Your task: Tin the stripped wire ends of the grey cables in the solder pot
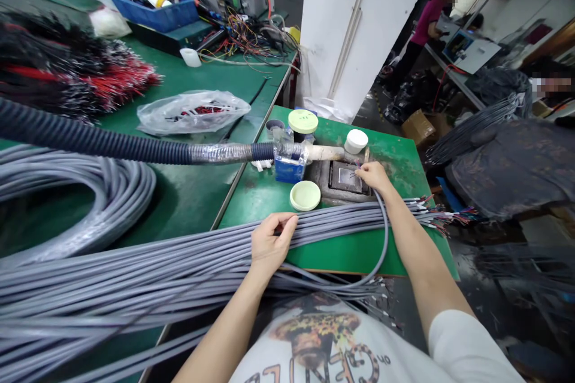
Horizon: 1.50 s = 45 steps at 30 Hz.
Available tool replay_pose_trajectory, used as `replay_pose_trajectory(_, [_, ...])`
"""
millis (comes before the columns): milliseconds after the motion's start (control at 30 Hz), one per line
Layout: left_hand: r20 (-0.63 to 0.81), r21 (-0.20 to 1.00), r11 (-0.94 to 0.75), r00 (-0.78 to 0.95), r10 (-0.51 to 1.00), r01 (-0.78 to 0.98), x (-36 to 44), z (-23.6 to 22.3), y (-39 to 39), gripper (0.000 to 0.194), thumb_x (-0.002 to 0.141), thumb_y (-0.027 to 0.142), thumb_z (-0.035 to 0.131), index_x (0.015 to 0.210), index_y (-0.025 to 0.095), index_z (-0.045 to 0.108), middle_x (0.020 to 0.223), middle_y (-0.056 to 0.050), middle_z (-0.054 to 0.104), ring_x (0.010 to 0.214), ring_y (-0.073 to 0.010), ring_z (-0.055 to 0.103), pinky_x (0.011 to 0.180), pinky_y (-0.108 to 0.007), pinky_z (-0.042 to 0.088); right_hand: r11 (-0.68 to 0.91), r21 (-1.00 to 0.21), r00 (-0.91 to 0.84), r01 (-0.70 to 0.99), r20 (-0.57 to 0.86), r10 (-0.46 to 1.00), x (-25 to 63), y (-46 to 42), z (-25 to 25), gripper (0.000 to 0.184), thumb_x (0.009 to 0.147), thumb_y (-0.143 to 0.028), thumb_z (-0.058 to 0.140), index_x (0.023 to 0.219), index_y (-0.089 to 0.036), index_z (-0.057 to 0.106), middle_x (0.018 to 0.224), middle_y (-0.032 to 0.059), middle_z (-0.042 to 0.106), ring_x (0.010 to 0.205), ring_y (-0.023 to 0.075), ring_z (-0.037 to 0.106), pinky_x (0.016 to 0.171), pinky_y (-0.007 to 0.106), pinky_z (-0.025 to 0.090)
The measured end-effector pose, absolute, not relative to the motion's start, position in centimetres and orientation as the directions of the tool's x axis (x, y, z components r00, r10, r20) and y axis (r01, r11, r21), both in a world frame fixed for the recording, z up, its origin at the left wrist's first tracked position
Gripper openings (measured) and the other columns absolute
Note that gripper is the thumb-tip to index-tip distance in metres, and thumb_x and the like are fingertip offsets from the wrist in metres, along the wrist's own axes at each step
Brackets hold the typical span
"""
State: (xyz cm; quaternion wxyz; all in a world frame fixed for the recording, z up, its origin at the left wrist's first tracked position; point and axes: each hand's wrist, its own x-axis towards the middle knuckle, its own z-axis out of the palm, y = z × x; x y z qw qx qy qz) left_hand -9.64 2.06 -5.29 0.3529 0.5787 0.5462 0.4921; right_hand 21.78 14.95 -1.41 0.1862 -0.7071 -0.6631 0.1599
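My right hand (372,177) pinches the end of a grey cable (384,233), whose thin stripped wires point down at the square metal surface of a solder pot (347,177). That cable loops down past my wrist toward the lower bundle. My left hand (272,242) is over the long grey cable bundle (179,257), its fingers curled and the thumb close to the forefinger; I see nothing between them. A ribbed hose (220,152) ends in a pale nozzle (326,152) beside the pot. Near it are a pale green lid (305,195) and a white cup (356,141).
A round green-lidded tin (302,122) and a blue box (290,169) stand behind the hose end. At left are coiled cable (130,203), a plastic bag (193,111) and red-black wires (112,81). A white pillar (345,24) rises behind; people work at right.
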Motion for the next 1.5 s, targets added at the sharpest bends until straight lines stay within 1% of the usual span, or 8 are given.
replay_pose_trajectory(233, [0.208, 0.940, -0.180, -0.067, 0.976, 0.290, -9.6, -5.2, 2.1, 0.017, 0.082, 0.032, 0.060, 0.081, 0.017, 0.069, 0.069, -0.001, 0.066, 0.062, -0.0136, 0.059, 0.063, -0.024, 0.046, 0.082, -0.688, -0.173, 0.721, -0.065, 0.983, 19.0, 12.5, 2.1, 0.036, 0.079, -0.046, 0.050, 0.058, -0.017, 0.050, 0.051, -0.0037, 0.048, 0.050, 0.0092, 0.044, 0.051, 0.022, 0.032])
replay_pose_trajectory(333, [0.213, 0.938, -0.185, -0.065, 0.975, 0.293, -9.5, -4.9, 2.1, 0.017, 0.083, 0.031, 0.060, 0.080, 0.017, 0.069, 0.070, -0.001, 0.066, 0.061, -0.0129, 0.058, 0.061, -0.024, 0.045, 0.142, -0.733, -0.291, 0.666, -0.079, 0.954, 16.4, 12.0, 2.9, 0.036, 0.080, -0.044, 0.053, 0.057, -0.016, 0.049, 0.049, -0.0050, 0.043, 0.048, 0.0078, 0.038, 0.050, 0.023, 0.028])
replay_pose_trajectory(467, [0.225, 0.939, -0.201, -0.058, 0.973, 0.279, -9.5, -4.9, 2.1, 0.017, 0.084, 0.030, 0.059, 0.078, 0.017, 0.068, 0.070, -0.001, 0.066, 0.061, -0.0121, 0.056, 0.061, -0.023, 0.044, 0.294, -0.611, -0.393, 0.735, -0.031, 0.919, 12.6, 12.3, 2.6, 0.037, 0.079, -0.037, 0.055, 0.051, -0.016, 0.045, 0.049, -0.0054, 0.036, 0.050, 0.0074, 0.032, 0.051, 0.025, 0.022])
replay_pose_trajectory(633, [0.243, 0.936, -0.218, -0.056, 0.968, 0.278, -9.5, -5.2, 2.2, 0.016, 0.084, 0.030, 0.059, 0.080, 0.017, 0.068, 0.071, -0.002, 0.066, 0.061, -0.0121, 0.055, 0.061, -0.023, 0.044, 0.389, -0.367, -0.444, 0.845, -0.077, 0.893, 9.3, 12.8, 1.6, 0.028, 0.079, -0.031, 0.053, 0.057, -0.015, 0.056, 0.057, -0.0019, 0.052, 0.055, 0.0093, 0.042, 0.054, 0.024, 0.023])
replay_pose_trajectory(867, [0.258, 0.933, -0.235, -0.049, 0.965, 0.273, -9.5, -5.0, 2.1, 0.017, 0.085, 0.031, 0.058, 0.079, 0.017, 0.067, 0.072, -0.002, 0.066, 0.062, -0.0123, 0.054, 0.062, -0.024, 0.043, 0.384, -0.256, -0.420, 0.887, -0.104, 0.901, 7.6, 13.0, 0.7, 0.022, 0.076, -0.029, 0.053, 0.060, -0.017, 0.062, 0.061, 0.0023, 0.060, 0.057, 0.0125, 0.046, 0.054, 0.025, 0.023])
replay_pose_trajectory(1100, [0.249, 0.935, -0.226, -0.050, 0.967, 0.274, -9.6, -5.0, 2.1, 0.018, 0.085, 0.031, 0.057, 0.079, 0.018, 0.067, 0.070, -0.002, 0.065, 0.061, -0.0121, 0.053, 0.061, -0.024, 0.043, 0.367, -0.256, -0.386, 0.894, -0.027, 0.922, 10.2, 13.0, 2.7, 0.031, 0.079, -0.033, 0.050, 0.055, -0.016, 0.056, 0.057, 0.0000, 0.053, 0.055, 0.0109, 0.042, 0.054, 0.026, 0.023])
replay_pose_trajectory(1300, [0.244, 0.935, -0.221, -0.047, 0.969, 0.279, -9.6, -5.0, 2.1, 0.017, 0.085, 0.031, 0.058, 0.078, 0.018, 0.067, 0.071, -0.002, 0.066, 0.062, -0.0123, 0.054, 0.062, -0.024, 0.043, 0.111, -0.246, -0.102, 0.963, 0.049, 0.994, 17.2, 13.6, 2.8, 0.037, 0.076, -0.041, 0.051, 0.049, -0.016, 0.050, 0.049, -0.0022, 0.042, 0.051, 0.0100, 0.037, 0.053, 0.025, 0.023])
replay_pose_trajectory(1500, [0.233, 0.934, -0.212, -0.042, 0.971, 0.288, -9.6, -4.9, 2.1, 0.017, 0.084, 0.031, 0.058, 0.079, 0.018, 0.068, 0.070, -0.001, 0.066, 0.061, -0.0124, 0.055, 0.062, -0.023, 0.043, -0.011, -0.196, 0.020, 0.981, 0.044, 0.999, 20.6, 14.4, -0.1, 0.032, 0.074, -0.039, 0.051, 0.052, -0.017, 0.056, 0.050, -0.0006, 0.048, 0.052, 0.0115, 0.041, 0.053, 0.025, 0.025])
